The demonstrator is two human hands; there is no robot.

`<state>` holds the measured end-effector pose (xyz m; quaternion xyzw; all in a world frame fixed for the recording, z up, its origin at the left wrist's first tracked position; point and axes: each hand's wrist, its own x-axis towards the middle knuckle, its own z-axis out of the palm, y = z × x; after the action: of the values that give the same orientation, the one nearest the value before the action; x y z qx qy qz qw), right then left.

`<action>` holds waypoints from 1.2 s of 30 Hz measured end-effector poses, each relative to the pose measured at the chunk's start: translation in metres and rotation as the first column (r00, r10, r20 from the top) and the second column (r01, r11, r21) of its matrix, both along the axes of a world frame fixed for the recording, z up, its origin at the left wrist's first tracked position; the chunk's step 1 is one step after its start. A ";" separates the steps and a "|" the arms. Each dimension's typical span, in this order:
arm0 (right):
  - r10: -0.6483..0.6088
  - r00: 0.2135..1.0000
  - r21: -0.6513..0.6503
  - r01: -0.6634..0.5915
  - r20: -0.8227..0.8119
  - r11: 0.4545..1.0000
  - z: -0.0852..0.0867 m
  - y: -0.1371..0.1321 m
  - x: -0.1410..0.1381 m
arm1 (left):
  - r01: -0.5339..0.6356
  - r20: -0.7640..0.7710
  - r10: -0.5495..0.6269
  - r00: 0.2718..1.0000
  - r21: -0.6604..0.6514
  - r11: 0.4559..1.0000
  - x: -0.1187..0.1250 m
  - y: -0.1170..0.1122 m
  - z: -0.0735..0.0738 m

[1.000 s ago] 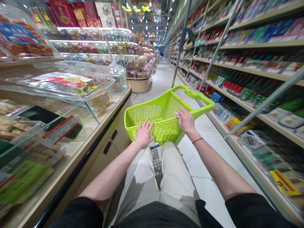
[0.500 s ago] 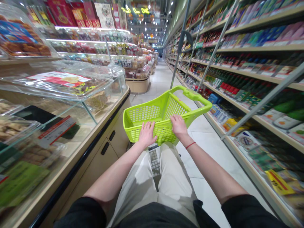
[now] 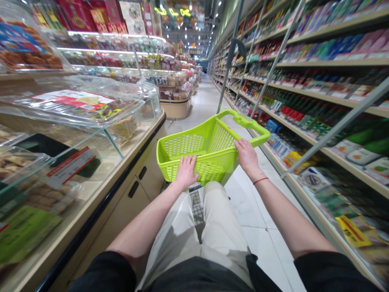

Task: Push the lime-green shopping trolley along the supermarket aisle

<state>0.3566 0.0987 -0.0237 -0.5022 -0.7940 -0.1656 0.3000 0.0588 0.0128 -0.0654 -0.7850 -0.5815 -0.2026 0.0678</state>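
A lime-green plastic shopping basket (image 3: 194,146) with perforated walls sits in front of me over my light trousers, its handle arching at the far right. My left hand (image 3: 186,170) lies on the basket's near rim with fingers curled over the edge. My right hand (image 3: 246,156) grips the right rim, just below the handle; a red string circles that wrist. The basket looks empty inside.
A glass-fronted bakery counter (image 3: 91,134) with boxed pastries runs along my left. Stocked shelves (image 3: 319,93) with slanted metal rails line the right. A tiled aisle (image 3: 209,97) stretches ahead between them, with a round display stand (image 3: 176,101) at the left.
My right hand slid left along the near rim, then moved out to the right rim by the handle. My left hand stayed on the near rim.
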 end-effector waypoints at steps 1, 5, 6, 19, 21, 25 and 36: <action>-0.016 1.000 0.016 0.017 -0.023 1.000 0.000 0.001 0.003 | 0.000 0.002 0.000 1.000 0.001 1.000 0.000 0.000 0.000; -0.052 0.994 0.031 0.056 -0.098 0.998 -0.015 -0.003 -0.016 | -0.004 0.005 0.004 1.000 -0.005 1.000 0.001 0.000 0.000; -0.041 0.995 0.017 0.043 -0.095 0.999 -0.021 -0.006 -0.028 | -0.005 0.005 0.005 1.000 -0.005 1.000 0.001 0.000 0.000; 0.116 0.991 -0.042 -0.113 0.060 0.993 -0.030 -0.016 -0.051 | 0.010 0.001 -0.010 1.000 -0.010 1.000 -0.002 0.000 -0.001; 0.065 0.997 -0.031 -0.064 0.028 0.997 -0.019 -0.010 -0.027 | 0.013 0.000 -0.013 1.000 -0.014 1.000 -0.002 0.000 -0.001; -0.026 0.998 0.046 0.029 -0.060 0.999 -0.001 -0.004 0.007 | 0.017 0.007 -0.017 1.000 -0.007 1.000 -0.001 0.000 -0.001; 0.086 0.995 -0.066 -0.089 -0.050 0.994 -0.039 -0.022 -0.100 | 0.009 0.018 -0.009 1.000 0.017 1.000 0.000 0.001 -0.003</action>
<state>0.2565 0.0762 -0.0624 -0.4807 -0.8131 -0.1132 0.3082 0.0587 0.0137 -0.0687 -0.7852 -0.5767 -0.2149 0.0685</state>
